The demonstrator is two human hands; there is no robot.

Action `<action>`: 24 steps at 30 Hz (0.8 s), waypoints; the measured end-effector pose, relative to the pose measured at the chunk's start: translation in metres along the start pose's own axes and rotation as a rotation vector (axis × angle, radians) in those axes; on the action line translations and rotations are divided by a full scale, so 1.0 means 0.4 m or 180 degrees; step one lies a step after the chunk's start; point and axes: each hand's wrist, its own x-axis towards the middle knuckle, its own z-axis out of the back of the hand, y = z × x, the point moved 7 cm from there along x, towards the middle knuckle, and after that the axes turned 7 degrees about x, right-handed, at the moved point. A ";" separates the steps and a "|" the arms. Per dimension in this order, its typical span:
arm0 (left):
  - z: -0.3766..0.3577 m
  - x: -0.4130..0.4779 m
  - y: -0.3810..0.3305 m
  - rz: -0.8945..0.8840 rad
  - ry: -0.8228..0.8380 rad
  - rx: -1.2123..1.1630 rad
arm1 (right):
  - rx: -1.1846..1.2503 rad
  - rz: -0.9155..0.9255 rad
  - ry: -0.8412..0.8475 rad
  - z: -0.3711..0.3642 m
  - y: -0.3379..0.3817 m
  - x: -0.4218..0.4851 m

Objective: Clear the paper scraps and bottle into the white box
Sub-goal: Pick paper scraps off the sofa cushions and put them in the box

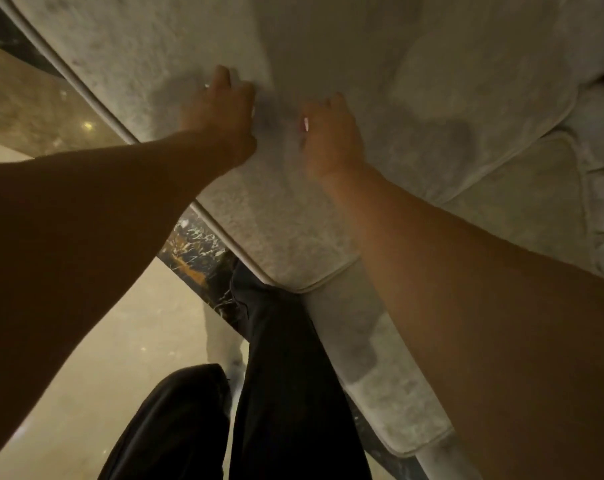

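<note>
Both arms reach forward over a pale grey upholstered seat cushion [328,230]. My left hand [221,109] rests palm down on the fabric with its fingers bent. My right hand [328,133] is close beside it on the right, fingers curled downward and the thumb pointing toward the left hand. A small blurred greyish patch [268,116] lies on the cushion between the two hands; what it is cannot be made out. Motion blur hides whether either hand holds anything. No bottle, paper scrap or white box shows clearly in view.
The cushion's piped edge [96,98] runs diagonally from upper left to the corner near my legs in dark trousers [280,375]. A second cushion [522,188] adjoins on the right. Polished beige floor [113,341] with a dark marble strip [196,251] lies to the left.
</note>
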 end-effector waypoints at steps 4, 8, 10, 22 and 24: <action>0.062 -0.128 0.023 -0.0141 -0.0112 -0.0044 | 0.0027 -0.0181 -0.0146 0.078 0.041 -0.097; 0.103 -0.278 0.038 -0.0246 -0.0169 -0.0105 | 0.0310 -0.0161 -0.0308 0.135 0.134 -0.248; 0.108 -0.376 0.053 -0.0334 -0.0134 -0.0030 | 0.0392 -0.0111 -0.0416 0.161 0.195 -0.354; 0.114 -1.266 -0.028 -0.1705 -0.0630 0.1241 | 0.0518 -0.0647 -0.1699 0.187 0.357 -1.391; 0.087 -1.416 -0.082 -0.1946 -0.0667 0.1540 | 0.0556 -0.0890 -0.1791 0.166 0.330 -1.584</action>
